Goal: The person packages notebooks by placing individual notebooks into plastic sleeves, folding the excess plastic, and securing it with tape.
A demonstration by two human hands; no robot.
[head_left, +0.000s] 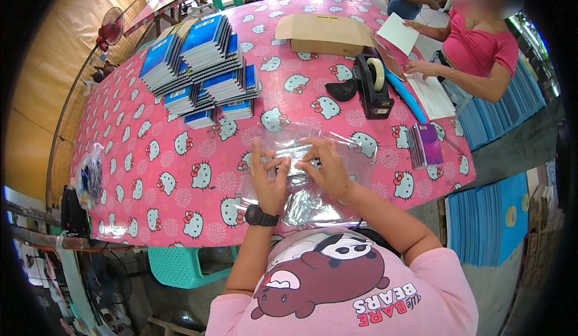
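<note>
On the pink tablecloth in front of me lies a transparent plastic sheet or bag [307, 206], creased and shiny; which of the two I cannot tell. My left hand [269, 176] rests at its left part, thumb and fingers closed on the plastic. From the right, my right hand [327, 166] pinches the same plastic close to the left fingertips. Between the hands the film is bunched and catches glare, so any small thing there cannot be made out. To the right lies a small purple spiral notebook [426, 146].
Stacks of blue spiral notebooks [205, 65] stand at the far left. Beyond my hands are a black tape dispenser [374, 89] and an open cardboard box [328, 34]. A co-worker in pink [481, 50] handles white sheets [398, 34] at the far right. A green stool [183, 267] stands below the table edge.
</note>
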